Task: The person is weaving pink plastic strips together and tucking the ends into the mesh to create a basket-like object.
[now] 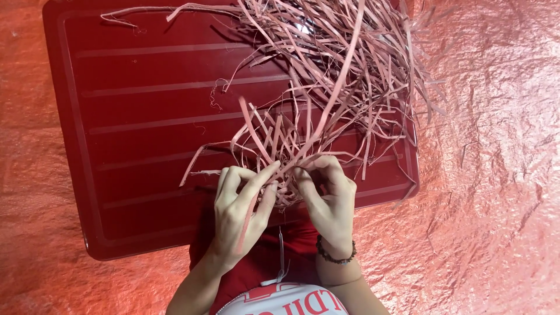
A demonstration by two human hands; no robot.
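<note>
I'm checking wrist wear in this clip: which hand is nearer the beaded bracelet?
The right. The right hand sits just above the beaded bracelet, which circles its own wrist. The left hand is off to the left, both hands gripping the pink strips.

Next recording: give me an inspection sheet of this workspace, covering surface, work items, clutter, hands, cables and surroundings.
Surface: dark red ribbed plastic board lying on crinkled red-orange sheeting.
Work items: tangled bundle of long pinkish flat strips, fanning away from the hands across the board; the near ends gather at the fingers.
Clutter: a few loose threads on the board.
Hands: left hand and right hand both pinch strip ends; beaded bracelet on the right wrist.
Cables: nothing seen.
Surroundings: only sheeting and the person's red clothing.
</note>
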